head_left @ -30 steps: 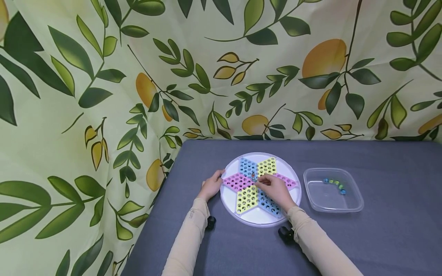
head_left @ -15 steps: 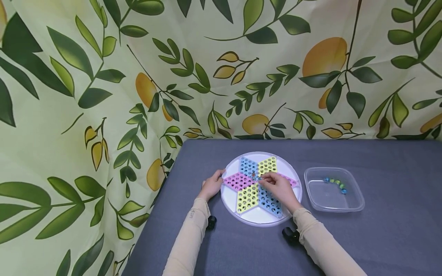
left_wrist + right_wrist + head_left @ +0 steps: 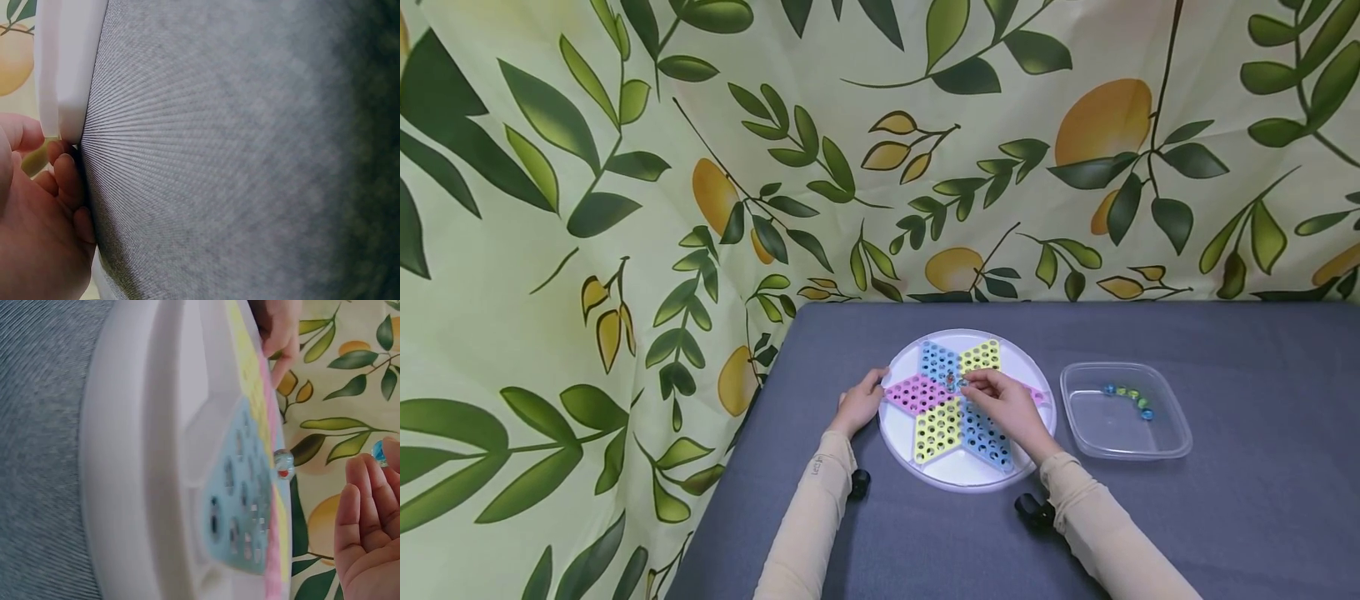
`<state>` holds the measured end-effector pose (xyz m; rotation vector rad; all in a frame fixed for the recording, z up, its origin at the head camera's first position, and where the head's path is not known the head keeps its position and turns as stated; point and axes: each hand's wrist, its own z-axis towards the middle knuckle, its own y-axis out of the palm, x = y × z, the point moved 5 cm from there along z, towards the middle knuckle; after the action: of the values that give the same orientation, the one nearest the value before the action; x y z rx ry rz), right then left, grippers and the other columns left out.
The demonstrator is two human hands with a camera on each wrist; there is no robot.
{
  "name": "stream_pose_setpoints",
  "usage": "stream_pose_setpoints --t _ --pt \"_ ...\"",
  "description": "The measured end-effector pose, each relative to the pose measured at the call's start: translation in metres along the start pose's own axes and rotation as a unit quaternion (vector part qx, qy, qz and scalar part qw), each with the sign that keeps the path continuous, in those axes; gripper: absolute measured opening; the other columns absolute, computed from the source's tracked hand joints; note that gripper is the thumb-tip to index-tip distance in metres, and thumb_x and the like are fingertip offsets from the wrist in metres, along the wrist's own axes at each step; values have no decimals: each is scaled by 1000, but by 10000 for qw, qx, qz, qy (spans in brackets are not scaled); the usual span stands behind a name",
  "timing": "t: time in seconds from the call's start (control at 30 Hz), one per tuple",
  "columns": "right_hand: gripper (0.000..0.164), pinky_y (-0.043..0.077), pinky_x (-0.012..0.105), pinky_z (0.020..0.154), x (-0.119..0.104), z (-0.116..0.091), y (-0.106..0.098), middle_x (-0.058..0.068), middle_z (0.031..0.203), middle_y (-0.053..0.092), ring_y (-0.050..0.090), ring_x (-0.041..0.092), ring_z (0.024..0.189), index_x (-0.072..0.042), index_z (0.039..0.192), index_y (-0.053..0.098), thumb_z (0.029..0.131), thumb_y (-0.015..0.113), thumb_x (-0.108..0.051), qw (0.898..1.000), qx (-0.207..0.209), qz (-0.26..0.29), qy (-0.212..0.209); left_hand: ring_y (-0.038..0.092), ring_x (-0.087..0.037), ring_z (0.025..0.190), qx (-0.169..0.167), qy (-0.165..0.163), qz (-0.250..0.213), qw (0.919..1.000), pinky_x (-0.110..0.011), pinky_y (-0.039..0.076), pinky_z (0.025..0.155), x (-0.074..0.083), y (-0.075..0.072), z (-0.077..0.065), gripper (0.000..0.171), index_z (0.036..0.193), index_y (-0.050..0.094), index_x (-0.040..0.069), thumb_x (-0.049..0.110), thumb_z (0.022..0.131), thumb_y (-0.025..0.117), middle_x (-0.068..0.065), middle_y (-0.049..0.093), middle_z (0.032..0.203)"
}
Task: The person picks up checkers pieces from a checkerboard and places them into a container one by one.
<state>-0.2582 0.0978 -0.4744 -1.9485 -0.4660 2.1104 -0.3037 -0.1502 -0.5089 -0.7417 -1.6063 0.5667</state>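
A round white Chinese checkers board [image 3: 898,439] with a blue, yellow and pink star of holes lies on the table. My left hand [image 3: 859,406] grips its left rim, thumb on one side and curled fingers at the other in the left wrist view. Close over the star's middle, my right hand [image 3: 1009,410] pinches a blue marble [image 3: 377,452] between thumb and fingertips; the right wrist view shows it raised off the board. Beside those fingertips, a small group of marbles [image 3: 951,380] sits at the star's centre, including a clear one with red [image 3: 284,464].
To the right of the board stands a clear plastic container [image 3: 1131,446] with several blue and green marbles [image 3: 1122,392] in it. The table has a grey-blue cloth [image 3: 1262,433]. Behind and to the left hangs a leaf-patterned curtain [image 3: 820,250].
My right hand has shifted slightly right and away from me, from the star's centre, uncovering more of the marbles there. The left hand stays on the rim.
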Motion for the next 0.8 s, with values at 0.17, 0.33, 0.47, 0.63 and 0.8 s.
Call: stream_pose_setpoints --t 0.17,0.33,0.47,0.63,0.8 --pt "27 47 17 72 -8 -2 -4 9 96 67 58 9 81 -7 111 65 87 64 -19 9999 67 37 -107 44 -27 131 22 17 -9 10000 -47 22 103 0 0 0 39 135 48 28 25 97 40 2 48 142" --pt "29 48 18 68 -12 -4 -9 9 96 66 58 7 78 -8 111 65 87 65 -24 9999 53 84 -62 45 -27 131 53 15 -13 10000 -48 22 104 -1 0 1 38 134 49 27 26 97 40 2 49 141" --pt "31 47 18 67 -13 -6 -15 10 97 66 57 5 78 -9 111 65 87 65 -28 9999 32 113 -90 44 -27 130 49 -58 -16 10000 -48 23 103 -2 1 0 39 135 48 28 26 97 41 2 49 142" --pt "33 47 18 69 -14 -6 -25 9 98 65 56 5 79 -9 112 64 87 64 -32 9999 120 41 -77 44 -27 131 32 -70 -7 10000 -47 23 104 -2 1 1 39 135 48 29 27 97 41 3 48 142" --pt "36 48 18 71 -12 -6 -35 8 100 65 57 5 81 -11 114 63 87 63 -35 9997 226 -5 2 45 -27 131 73 33 15 10000 -48 22 104 -2 1 1 39 135 48 27 26 97 40 2 48 142"
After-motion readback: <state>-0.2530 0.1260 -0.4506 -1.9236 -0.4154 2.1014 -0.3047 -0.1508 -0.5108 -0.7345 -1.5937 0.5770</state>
